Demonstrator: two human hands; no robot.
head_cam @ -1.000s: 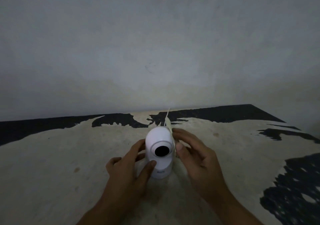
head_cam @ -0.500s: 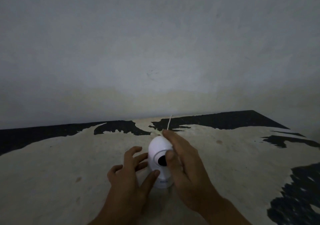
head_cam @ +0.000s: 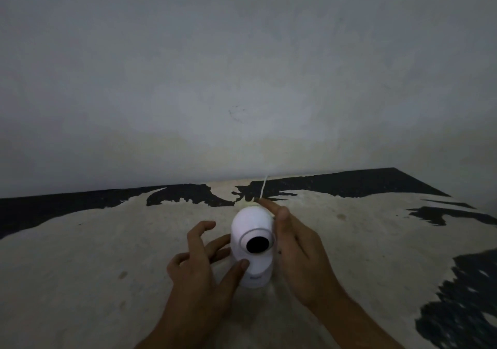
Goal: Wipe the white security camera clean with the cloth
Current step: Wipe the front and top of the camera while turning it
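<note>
The white security camera point(head_cam: 251, 244) stands upright on the table point(head_cam: 94, 268), its round black lens facing me. My left hand point(head_cam: 200, 270) steadies its lower body, thumb on the front and fingers against the left side, index finger lifted. My right hand point(head_cam: 298, 252) lies flat along the right side of the camera's head, fingers straight and reaching past the top. A pale sliver shows between its thumb and the camera. No cloth is clearly visible; the palm side is hidden.
A thin white cable point(head_cam: 263, 188) runs from behind the camera to the grey wall point(head_cam: 242, 79). The table surface is worn beige with black patches along the back edge and at the right.
My right hand has slid off the front of the camera to its right side, so the lens is uncovered again. My left hand keeps its hold on the lower body.
</note>
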